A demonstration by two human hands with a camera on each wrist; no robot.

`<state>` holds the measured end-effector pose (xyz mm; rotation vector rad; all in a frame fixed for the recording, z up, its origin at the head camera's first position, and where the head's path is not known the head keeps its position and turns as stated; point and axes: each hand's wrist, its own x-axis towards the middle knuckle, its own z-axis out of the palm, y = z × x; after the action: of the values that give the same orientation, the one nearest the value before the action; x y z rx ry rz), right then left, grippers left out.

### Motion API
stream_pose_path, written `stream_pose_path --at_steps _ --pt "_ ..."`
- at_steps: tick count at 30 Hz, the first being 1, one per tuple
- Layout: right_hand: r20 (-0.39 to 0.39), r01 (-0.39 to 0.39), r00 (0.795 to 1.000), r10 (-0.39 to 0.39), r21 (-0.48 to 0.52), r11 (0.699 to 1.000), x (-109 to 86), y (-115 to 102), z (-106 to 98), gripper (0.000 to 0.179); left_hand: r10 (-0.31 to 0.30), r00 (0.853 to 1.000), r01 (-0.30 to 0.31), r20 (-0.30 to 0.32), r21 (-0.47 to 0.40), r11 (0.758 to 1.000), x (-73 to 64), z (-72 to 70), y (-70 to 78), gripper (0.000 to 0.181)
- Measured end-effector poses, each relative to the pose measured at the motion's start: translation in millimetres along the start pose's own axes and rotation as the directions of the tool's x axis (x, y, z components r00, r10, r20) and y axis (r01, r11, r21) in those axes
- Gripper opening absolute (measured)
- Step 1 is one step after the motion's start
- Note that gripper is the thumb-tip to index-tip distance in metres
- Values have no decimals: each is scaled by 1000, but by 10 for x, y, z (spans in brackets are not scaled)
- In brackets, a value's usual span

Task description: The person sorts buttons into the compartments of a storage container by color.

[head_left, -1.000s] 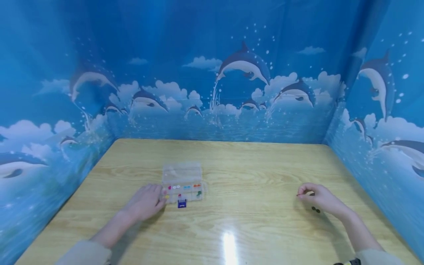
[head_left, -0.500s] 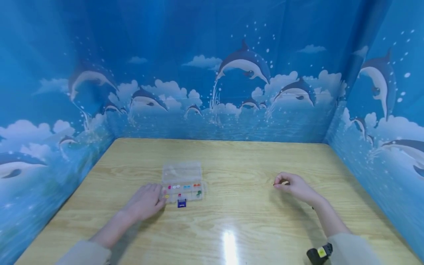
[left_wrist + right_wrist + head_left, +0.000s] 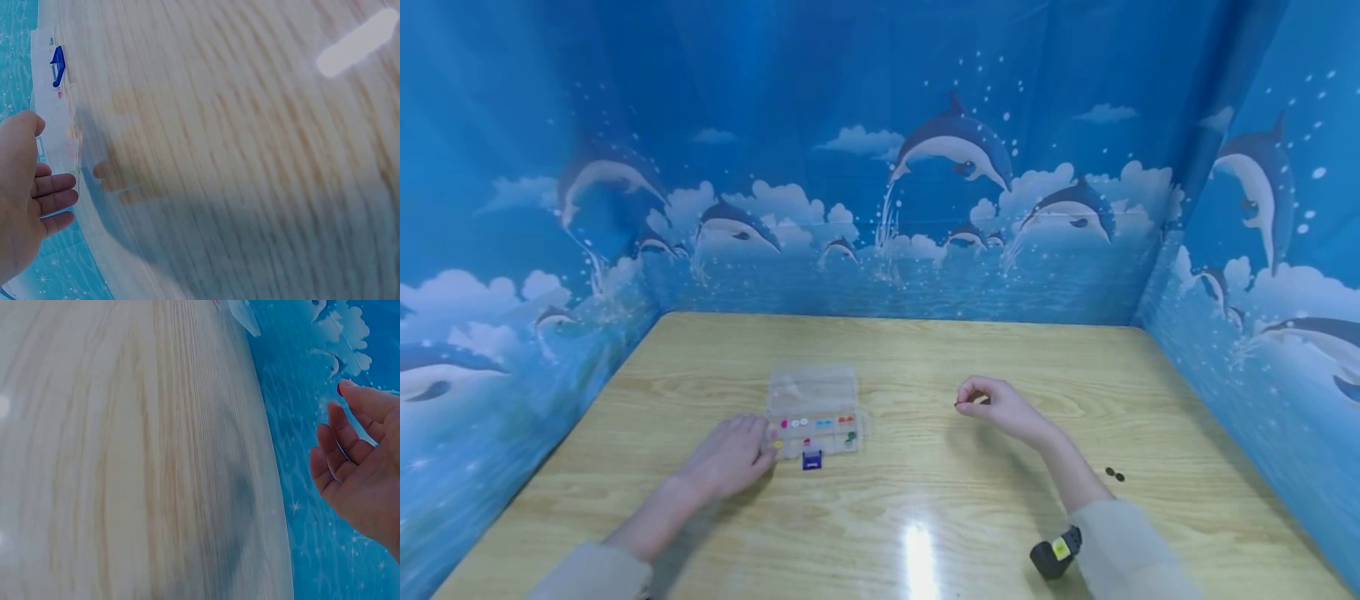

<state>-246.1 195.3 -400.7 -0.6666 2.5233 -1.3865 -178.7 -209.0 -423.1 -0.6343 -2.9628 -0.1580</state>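
A clear plastic compartment box [image 3: 816, 433] stands left of centre with its lid [image 3: 812, 390] raised at the back. Inside lie small buttons in several colours, among them white buttons [image 3: 799, 422] and green buttons [image 3: 851, 437]. A blue latch [image 3: 812, 460] hangs at its front. My left hand [image 3: 733, 454] rests at the box's left end, fingers fairly straight, thumb near the front corner. Above the table right of the box, my right hand [image 3: 1003, 408] pinches a small red button [image 3: 339, 389] between thumb and forefinger, most of it hidden by the fingertips.
Two dark buttons [image 3: 1115, 474] lie on the wooden table [image 3: 917, 475] at the right. A curtain [image 3: 880, 167] printed with dolphins surrounds the table's back and sides. A black wrist device [image 3: 1054, 554] sits at my right sleeve.
My right hand has moved left across the table toward the box, carrying the small red button, and has uncovered the two dark buttons. My left hand and the box have stayed still.
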Motion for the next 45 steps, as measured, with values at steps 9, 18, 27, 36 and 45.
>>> stream_pose_path --at_steps 9,18,27,36,45 --pt "-4 -17 1000 17 85 996 209 -136 217 7 -14 1000 14 18 -4 1000 -16 11 -3 31" --pt "-38 -26 999 31 132 991 347 -245 402 9 4 1000 -4 -4 8 1000 3 15 -3 31" --pt "-39 6 999 0 162 987 449 -374 624 9 4 1000 -4 2 12 1000 15 20 -10 26" --pt "-4 10 1000 -10 189 982 533 -512 857 7 0 1000 0 4 15 1000 1 13 -19 23" --pt "17 55 998 -60 220 974 639 -658 1093 9 3 1000 -3 1 11 1000 3 -4 -5 21"
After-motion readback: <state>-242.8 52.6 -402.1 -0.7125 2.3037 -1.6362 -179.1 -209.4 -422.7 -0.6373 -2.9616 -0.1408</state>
